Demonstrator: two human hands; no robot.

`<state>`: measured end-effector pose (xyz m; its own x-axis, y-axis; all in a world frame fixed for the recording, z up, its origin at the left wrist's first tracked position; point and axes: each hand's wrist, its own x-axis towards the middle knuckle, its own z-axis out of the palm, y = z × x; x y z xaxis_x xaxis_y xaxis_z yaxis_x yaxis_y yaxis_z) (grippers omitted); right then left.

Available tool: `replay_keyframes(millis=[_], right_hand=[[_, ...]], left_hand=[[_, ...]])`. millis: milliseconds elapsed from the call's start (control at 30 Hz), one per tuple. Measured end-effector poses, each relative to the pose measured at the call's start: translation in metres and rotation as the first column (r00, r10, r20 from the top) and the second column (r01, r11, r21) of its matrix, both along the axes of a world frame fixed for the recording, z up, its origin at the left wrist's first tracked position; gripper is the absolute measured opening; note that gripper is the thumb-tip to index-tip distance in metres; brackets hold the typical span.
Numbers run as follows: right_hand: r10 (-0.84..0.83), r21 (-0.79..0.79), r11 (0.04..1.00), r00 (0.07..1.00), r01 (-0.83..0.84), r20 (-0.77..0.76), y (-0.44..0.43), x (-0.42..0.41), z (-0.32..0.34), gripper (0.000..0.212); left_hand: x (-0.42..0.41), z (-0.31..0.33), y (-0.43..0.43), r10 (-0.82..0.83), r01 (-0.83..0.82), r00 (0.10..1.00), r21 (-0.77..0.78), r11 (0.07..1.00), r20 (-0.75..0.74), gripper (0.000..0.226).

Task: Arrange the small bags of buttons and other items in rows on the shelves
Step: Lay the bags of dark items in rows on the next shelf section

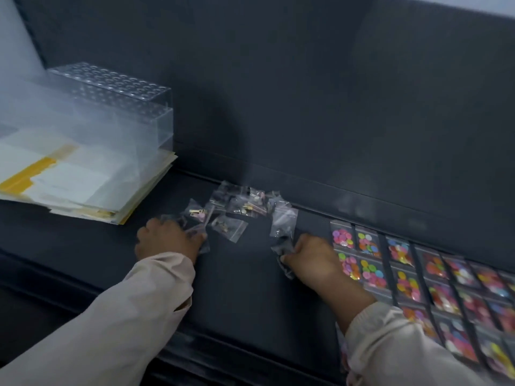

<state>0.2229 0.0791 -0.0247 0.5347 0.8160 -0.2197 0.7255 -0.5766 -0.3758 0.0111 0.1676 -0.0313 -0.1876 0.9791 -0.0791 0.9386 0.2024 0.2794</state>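
Note:
A loose heap of small clear bags (242, 204) with metal bits and dark items lies on the dark shelf (245, 288) near its back wall. My left hand (164, 240) curls round a few of these bags at the heap's left edge. My right hand (312, 257) pinches a clear bag (282, 227) that stands up from the shelf at the heap's right. To the right, several bags of coloured buttons (404, 268) lie flat in neat rows.
A stack of plastic sleeves and papers (78, 185) with yellow strips lies at the left. On it stands a clear acrylic rack with holes (117, 107). The shelf's dark back wall (306, 107) rises behind, and its front lip (211, 355) runs below my arms.

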Motion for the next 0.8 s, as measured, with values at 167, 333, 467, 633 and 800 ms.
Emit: replay_keyframes(millis=[167, 333, 467, 633, 800], right_hand=[[-0.026, 0.12, 0.992, 0.999, 0.031, -0.045, -0.012, -0.013, 0.003, 0.025], [0.047, 0.332, 0.937, 0.902, 0.109, -0.429, -0.032, -0.016, 0.01, 0.03], [0.101, 0.369, 0.913, 0.776, 0.177, -0.622, -0.067, -0.006, 0.033, 0.033], [0.123, 0.384, 0.893, 0.691, 0.236, -0.712, -0.146, 0.032, 0.059, 0.028], [0.059, 0.322, 0.893, 0.629, 0.313, -0.775, -0.255, 0.081, 0.065, 0.024]], left_hand=[[0.009, -0.004, -0.006, -0.168, 0.162, 0.943, 0.042, 0.986, 0.288, 0.026], [0.031, 0.011, -0.034, -0.299, 0.27, 0.62, 0.162, 0.949, 0.725, 0.026], [0.064, 0.04, -0.064, -0.25, 0.432, 0.389, 0.064, 0.899, 0.887, 0.038], [0.114, 0.062, -0.123, -0.007, 0.542, 0.234, -0.124, 0.831, 0.972, 0.021], [0.175, 0.069, -0.22, 0.048, 0.647, 0.214, -0.178, 0.742, 0.976, 0.012]])
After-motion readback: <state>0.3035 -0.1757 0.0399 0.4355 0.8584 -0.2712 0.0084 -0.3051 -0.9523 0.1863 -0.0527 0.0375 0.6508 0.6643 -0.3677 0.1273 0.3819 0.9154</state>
